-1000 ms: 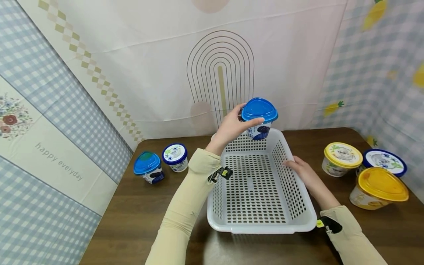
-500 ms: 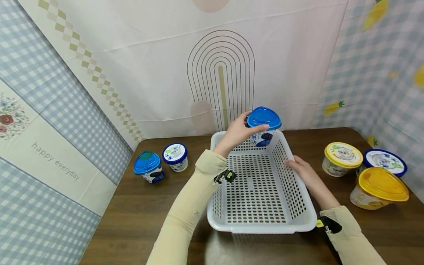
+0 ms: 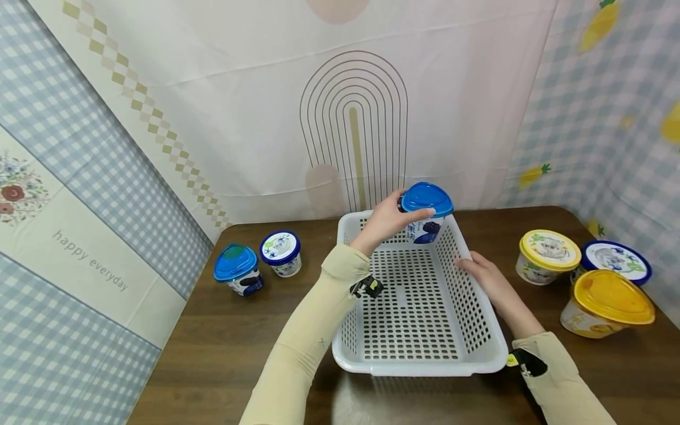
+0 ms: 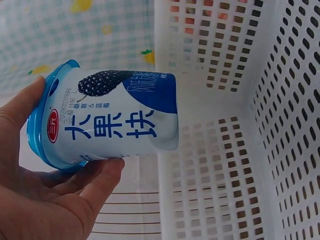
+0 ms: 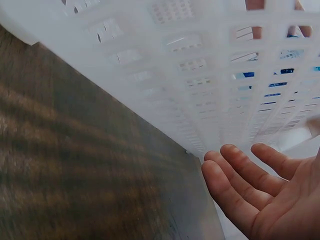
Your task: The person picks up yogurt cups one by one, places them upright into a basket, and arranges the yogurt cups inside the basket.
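Note:
My left hand (image 3: 383,224) grips a blue-lidded yogurt cup (image 3: 427,229) just under its lid, held over the far end of a white plastic basket (image 3: 414,369). In the left wrist view this yogurt cup (image 4: 117,112) lies across the picture, blackberry print and blue lettering towards the camera. Thumb and fingers sit on opposite sides near the lid. My right hand (image 3: 490,280) holds the basket's right side, with the thumb over the rim and the fingers outside. Those fingertips (image 5: 215,175) lie against the perforated outer wall in the right wrist view.
On the brown table (image 3: 239,354), left of the basket, stand another blue-lidded cup (image 3: 237,268) and a round white tub with a blue rim (image 3: 281,252). To the right are a yellow-rimmed tub (image 3: 549,254), a blue-rimmed tub (image 3: 616,260) and an orange-lidded cup (image 3: 608,304). A cloth backdrop (image 3: 255,118) hangs behind.
My left hand has lowered the yogurt cup and carried it slightly right, down towards the basket's far end. The right hand and the basket have stayed in place.

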The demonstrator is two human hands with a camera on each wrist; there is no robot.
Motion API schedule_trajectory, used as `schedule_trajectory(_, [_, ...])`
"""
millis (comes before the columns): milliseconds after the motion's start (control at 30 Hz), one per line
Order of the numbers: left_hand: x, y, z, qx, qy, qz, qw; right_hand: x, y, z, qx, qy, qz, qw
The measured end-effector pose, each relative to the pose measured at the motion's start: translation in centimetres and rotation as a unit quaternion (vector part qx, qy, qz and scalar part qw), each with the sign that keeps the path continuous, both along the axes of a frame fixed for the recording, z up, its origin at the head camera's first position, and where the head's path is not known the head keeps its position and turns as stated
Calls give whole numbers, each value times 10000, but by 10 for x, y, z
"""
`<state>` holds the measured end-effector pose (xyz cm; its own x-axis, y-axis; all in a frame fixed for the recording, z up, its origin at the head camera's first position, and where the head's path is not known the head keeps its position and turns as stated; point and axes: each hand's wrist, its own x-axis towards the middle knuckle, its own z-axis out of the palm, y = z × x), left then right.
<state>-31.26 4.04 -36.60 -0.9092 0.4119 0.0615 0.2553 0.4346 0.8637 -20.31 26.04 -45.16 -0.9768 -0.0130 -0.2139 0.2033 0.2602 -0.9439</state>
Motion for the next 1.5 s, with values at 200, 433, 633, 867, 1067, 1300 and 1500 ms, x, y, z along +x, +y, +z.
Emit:
schedule_trajectory(200, [1, 3, -7, -99, -91, -3, 9999, 1, 0, -1, -23, -7, 31, 10000])
schedule_trajectory(433, [1, 5, -11, -201, -140, -16, 9997, 2, 1, -3, -22, -21, 16, 10000])
schedule_trajectory(633, [1, 7, -15, -174, -198, -47, 9996, 2, 1, -3, -8, -27, -30, 10000])
schedule_trajectory(867, [0, 9, -21, -239, -152, -55, 9996, 1, 1, -2, -10, -43, -57, 10000])
schedule_trajectory(1067, [-2, 8, -22, -324, -189, -82, 9993, 0, 0, -2, 22, -57, -47, 10000])
schedule_trajectory(1300, [-4, 6, -22, -393, -249, -71, 9989, 0, -1, -1, 65, 27, -44, 10000])
schedule_trajectory(1500, [-4, 6, -24, -591, -276, -155, 9977, 0, 0, -2, 28, 65, -40, 10000])
